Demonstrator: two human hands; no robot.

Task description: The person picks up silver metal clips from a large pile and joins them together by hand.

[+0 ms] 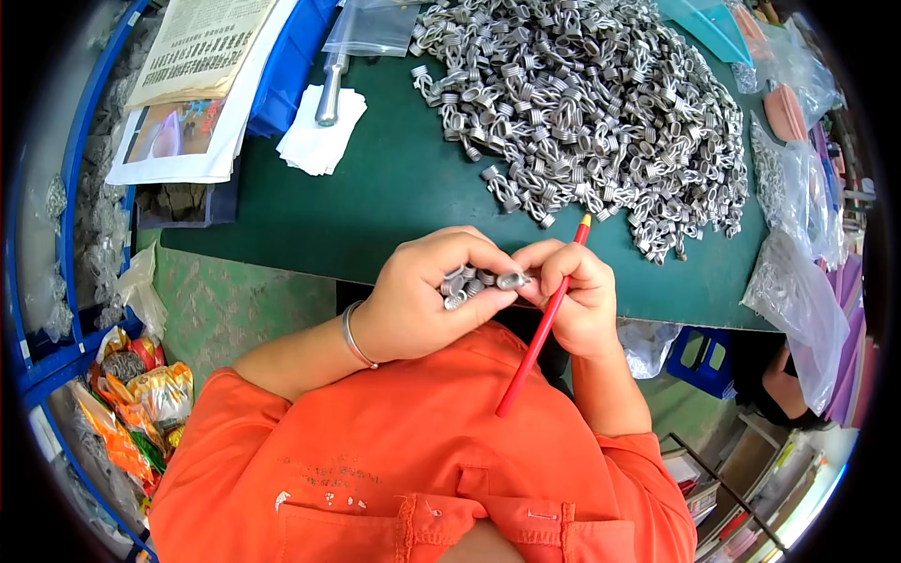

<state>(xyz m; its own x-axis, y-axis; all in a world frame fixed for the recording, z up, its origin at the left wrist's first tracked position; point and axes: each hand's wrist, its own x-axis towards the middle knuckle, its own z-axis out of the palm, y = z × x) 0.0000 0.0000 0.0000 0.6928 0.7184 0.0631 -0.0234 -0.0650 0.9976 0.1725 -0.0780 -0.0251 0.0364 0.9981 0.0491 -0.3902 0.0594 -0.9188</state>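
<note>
My left hand (418, 286) is closed round several small silver metal fittings (457, 298), each with a ribbed, ring-like end. Between its thumb and forefinger one more fitting (511, 280) is pinched. My right hand (582, 293) meets the far end of that fitting with its fingertips. A red pencil (540, 342) is tucked in the same hand, its yellowish tip pointing away from me and its blunt end down toward my orange top. Just beyond my hands, a large heap of the same fittings (582, 113) covers the far right of the green table (300, 220).
At the far left lie white paper slips (324, 141) under a metal-handled tool (331, 94), beside a blue bin (286, 70) and printed sheets (174, 164). Clear plastic bags (798, 281) hang over the right edge. Blue shelving (70, 253) stands left, with colourful packets (131, 403) below.
</note>
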